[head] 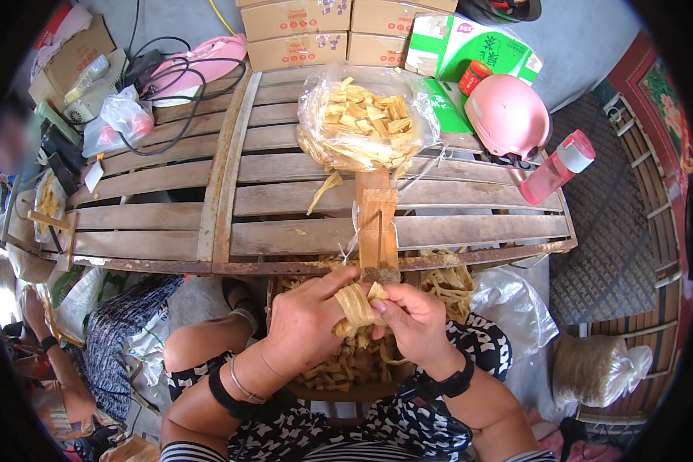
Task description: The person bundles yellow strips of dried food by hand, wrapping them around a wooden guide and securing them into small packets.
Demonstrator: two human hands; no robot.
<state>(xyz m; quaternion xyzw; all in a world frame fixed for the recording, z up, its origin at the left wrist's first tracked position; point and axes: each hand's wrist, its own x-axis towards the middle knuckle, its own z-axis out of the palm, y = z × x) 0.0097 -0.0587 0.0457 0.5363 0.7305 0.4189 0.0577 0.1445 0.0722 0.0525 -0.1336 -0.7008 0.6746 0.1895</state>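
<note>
Both hands meet just in front of the slatted table's edge, around a folded piece of pale yellow dried strip [356, 306]. My left hand [309, 317] steadies its left side, the index finger stretched forward over it. With thumb and fingertips, my right hand [413, 317] pinches its upper right end. Right beyond them a wooden board [379, 231] with a narrow slit projects over the table edge, tied with white string. Under my hands a container holds many loose strips [346, 369], partly hidden by the hands. A clear plastic bag of folded yellow pieces [369, 118] sits behind the board.
A loose strip [325, 190] lies on the slatted table [300, 231]. To the right stand a pink helmet [511, 115] and a pink bottle [557, 167]; cartons [300, 49] are stacked behind. Black cable [193, 110] coils at left. Another person's arm [58, 364] is at far left.
</note>
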